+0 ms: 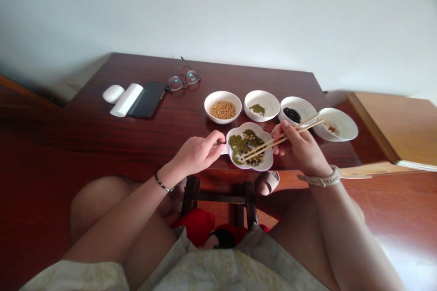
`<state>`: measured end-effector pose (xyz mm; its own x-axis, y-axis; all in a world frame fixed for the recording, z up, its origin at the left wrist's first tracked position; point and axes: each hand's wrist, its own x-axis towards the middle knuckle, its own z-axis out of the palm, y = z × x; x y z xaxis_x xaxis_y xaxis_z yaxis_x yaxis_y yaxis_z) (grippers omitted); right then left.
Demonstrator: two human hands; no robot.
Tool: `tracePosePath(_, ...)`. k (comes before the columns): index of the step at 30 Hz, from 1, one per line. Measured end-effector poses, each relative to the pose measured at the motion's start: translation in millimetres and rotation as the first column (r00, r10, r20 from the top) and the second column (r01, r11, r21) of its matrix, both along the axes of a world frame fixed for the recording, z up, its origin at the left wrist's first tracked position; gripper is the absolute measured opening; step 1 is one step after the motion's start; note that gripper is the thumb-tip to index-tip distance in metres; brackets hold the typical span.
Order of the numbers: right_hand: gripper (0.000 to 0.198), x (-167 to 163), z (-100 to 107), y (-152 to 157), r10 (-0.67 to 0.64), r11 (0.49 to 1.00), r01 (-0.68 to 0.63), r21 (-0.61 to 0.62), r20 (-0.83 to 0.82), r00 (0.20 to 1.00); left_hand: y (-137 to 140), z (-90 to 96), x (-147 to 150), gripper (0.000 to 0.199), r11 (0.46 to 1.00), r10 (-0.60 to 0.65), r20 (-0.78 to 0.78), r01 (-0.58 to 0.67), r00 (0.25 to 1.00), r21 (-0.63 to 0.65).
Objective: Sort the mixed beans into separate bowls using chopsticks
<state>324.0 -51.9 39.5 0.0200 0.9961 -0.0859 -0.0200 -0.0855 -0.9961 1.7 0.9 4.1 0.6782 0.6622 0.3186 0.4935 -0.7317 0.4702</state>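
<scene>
A flower-shaped dish (250,126) with mixed green, black and yellow beans sits at the table's front edge. My left hand (201,152) is closed around the dish's short handle on its left side. In my right hand (297,145) is a pair of chopsticks (262,145), their tips down among the beans. Behind the dish stand white bowls: one with yellow soybeans (223,110), one with a few green beans (257,109), one with black beans (292,115). The rightmost bowl (344,127) holds a small amount of reddish and pale bits.
Eyeglasses (184,81) lie toward the back of the dark wooden table (239,70). To their left are a black phone (148,99), a white cylindrical-looking case (127,100) and a rounded white object (114,94). A wooden cabinet or board (396,122) stands at the right.
</scene>
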Motion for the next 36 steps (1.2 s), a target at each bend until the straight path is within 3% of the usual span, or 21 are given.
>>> tracePosePath(7, 0.046, 4, 5, 0, -0.069, 0.998, 0.070, -0.001, -0.107, 0.992, 0, -0.2, -1, 0.016, 1.000, 0.003, -0.005, -0.003, 1.000, 0.002)
tracePosePath(16, 0.041, 35, 12, 3, -0.249, 0.959, 0.272, 0.080, -0.224, 0.942, 0, -0.5, 0, 0.015, 1.000, 0.004, -0.001, -0.004, 1.000, 0.000)
tracePosePath(20, 0.042, 42, 8, 2, -0.296, 0.946, 0.313, 0.087, -0.164, 0.941, 0, 0.8, 0, 0.014, 1.000, 0.002, 0.003, -0.002, 1.000, -0.020)
tracePosePath(23, 0.046, 35, 6, 1, -0.268, 0.959, 0.274, 0.066, -0.082, 0.960, 0, 1.3, 0, 0.014, 1.000, 0.003, 0.011, -0.003, 1.000, -0.029)
tracePosePath(31, 0.052, -2, 6, -7, 0.020, 1.000, -0.021, 0.017, 0.037, 0.999, 1, -0.7, 0, 0.015, 1.000, 0.009, -0.010, -0.009, 1.000, -0.009)
tracePosePath(36, 0.053, -1, 7, -5, 0.020, 1.000, -0.020, -0.006, 0.041, 0.999, 0, 1.2, 0, 0.015, 1.000, 0.007, -0.007, -0.007, 1.000, -0.013)
